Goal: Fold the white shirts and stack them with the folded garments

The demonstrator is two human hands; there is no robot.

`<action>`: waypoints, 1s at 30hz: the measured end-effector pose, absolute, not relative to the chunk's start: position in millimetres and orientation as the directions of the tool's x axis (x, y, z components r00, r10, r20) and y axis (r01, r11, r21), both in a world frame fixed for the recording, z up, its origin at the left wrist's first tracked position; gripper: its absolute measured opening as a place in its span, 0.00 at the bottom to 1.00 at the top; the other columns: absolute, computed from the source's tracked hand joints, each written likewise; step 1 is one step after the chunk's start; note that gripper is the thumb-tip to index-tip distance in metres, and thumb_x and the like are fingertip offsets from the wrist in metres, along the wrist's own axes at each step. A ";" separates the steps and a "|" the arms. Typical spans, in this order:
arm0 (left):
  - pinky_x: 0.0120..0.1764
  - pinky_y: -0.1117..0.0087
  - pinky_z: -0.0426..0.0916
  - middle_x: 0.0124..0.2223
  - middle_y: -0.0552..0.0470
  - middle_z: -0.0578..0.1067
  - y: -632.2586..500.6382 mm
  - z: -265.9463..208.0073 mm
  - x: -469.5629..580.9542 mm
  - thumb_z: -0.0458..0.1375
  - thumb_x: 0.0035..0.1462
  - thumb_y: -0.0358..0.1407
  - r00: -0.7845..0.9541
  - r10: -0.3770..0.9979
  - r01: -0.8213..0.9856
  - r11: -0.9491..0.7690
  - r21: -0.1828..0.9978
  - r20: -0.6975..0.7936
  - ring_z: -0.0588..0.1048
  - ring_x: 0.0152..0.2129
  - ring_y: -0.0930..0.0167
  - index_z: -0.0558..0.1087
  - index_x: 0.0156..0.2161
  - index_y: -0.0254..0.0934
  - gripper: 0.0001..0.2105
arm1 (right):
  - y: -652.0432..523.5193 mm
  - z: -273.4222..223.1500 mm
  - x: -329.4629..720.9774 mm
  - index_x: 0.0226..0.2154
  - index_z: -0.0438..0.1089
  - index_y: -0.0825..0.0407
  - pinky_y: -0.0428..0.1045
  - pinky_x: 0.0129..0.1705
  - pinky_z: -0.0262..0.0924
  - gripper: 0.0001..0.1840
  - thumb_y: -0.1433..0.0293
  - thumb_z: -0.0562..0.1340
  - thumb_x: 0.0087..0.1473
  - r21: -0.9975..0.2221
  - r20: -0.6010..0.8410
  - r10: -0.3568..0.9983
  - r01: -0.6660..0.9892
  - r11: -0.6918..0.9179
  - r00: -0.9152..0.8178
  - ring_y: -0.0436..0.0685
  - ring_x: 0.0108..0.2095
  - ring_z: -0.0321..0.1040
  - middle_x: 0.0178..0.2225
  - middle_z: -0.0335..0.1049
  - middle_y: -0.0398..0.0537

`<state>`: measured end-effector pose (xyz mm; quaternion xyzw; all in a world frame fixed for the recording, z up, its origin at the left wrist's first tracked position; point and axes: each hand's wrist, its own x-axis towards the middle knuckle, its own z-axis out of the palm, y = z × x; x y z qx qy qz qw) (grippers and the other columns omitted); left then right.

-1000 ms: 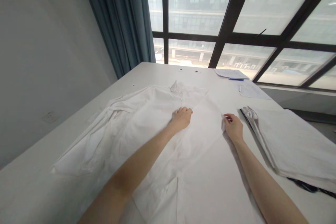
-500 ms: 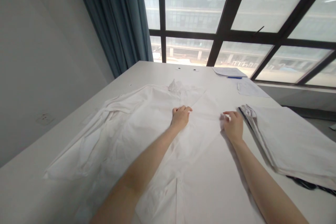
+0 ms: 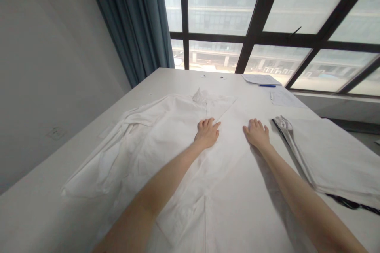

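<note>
A white shirt [image 3: 166, 126] lies spread over the white table, its collar toward the window and one sleeve stretched out to the left. Its right side is folded over toward the middle. My left hand [image 3: 208, 132] lies on the shirt near the front opening, fingers apart and pressing on the cloth. Flat at the shirt's right edge rests my right hand [image 3: 257, 132], its fingers spread and nothing gripped. My forearms cover parts of the lower shirt.
To the right lies a folded stack of white cloth [image 3: 335, 154] with a dark item sticking out beneath it. Papers [image 3: 258, 79] and a blue pen [image 3: 267, 85] are at the far right of the table [image 3: 175, 81]. A blue curtain [image 3: 133, 19] hangs by the window.
My right hand has let go of the shirt's edge and come down flat on it, slightly to the left. My left hand's fingers have spread out on the cloth.
</note>
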<state>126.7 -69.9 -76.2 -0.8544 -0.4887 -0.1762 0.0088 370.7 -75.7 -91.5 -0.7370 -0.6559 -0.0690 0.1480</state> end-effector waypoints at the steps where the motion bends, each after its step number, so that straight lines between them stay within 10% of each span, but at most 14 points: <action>1: 0.59 0.55 0.49 0.64 0.42 0.60 -69.8 -77.2 126.9 0.47 0.66 0.39 0.461 0.832 0.842 -0.520 0.145 0.307 0.58 0.60 0.61 0.63 0.61 0.42 0.20 | -74.2 -90.2 367.7 0.62 0.55 0.64 0.70 0.63 0.41 0.31 0.64 0.46 0.62 -0.115 0.316 0.945 0.992 -0.047 0.081 0.69 0.66 0.45 0.65 0.51 0.68; 6: 0.62 0.52 0.45 0.68 0.43 0.56 -65.5 -81.7 129.8 0.44 0.67 0.39 0.486 0.829 0.840 -0.530 0.113 0.277 0.51 0.65 0.62 0.60 0.63 0.40 0.22 | -60.7 -95.8 350.2 0.63 0.56 0.52 0.60 0.64 0.47 0.28 0.65 0.45 0.64 -0.102 0.255 0.941 0.962 0.254 -0.221 0.60 0.66 0.49 0.65 0.55 0.53; 22: 0.64 0.53 0.43 0.68 0.44 0.57 -63.2 -83.4 128.3 0.42 0.67 0.42 0.491 0.837 0.840 -0.528 0.125 0.242 0.50 0.66 0.63 0.60 0.64 0.40 0.23 | 5.6 -90.9 377.1 0.64 0.52 0.67 0.74 0.60 0.40 0.33 0.63 0.45 0.63 -0.153 0.260 0.952 0.980 -0.127 0.164 0.73 0.66 0.44 0.65 0.48 0.74; 30: 0.64 0.52 0.44 0.68 0.44 0.57 -63.5 -85.2 128.2 0.43 0.67 0.41 0.495 0.828 0.844 -0.531 0.082 0.263 0.51 0.66 0.63 0.60 0.64 0.39 0.23 | 15.1 -96.2 352.6 0.63 0.57 0.56 0.53 0.64 0.48 0.28 0.70 0.44 0.63 -0.112 0.258 0.955 0.977 0.184 -0.150 0.55 0.65 0.50 0.65 0.55 0.51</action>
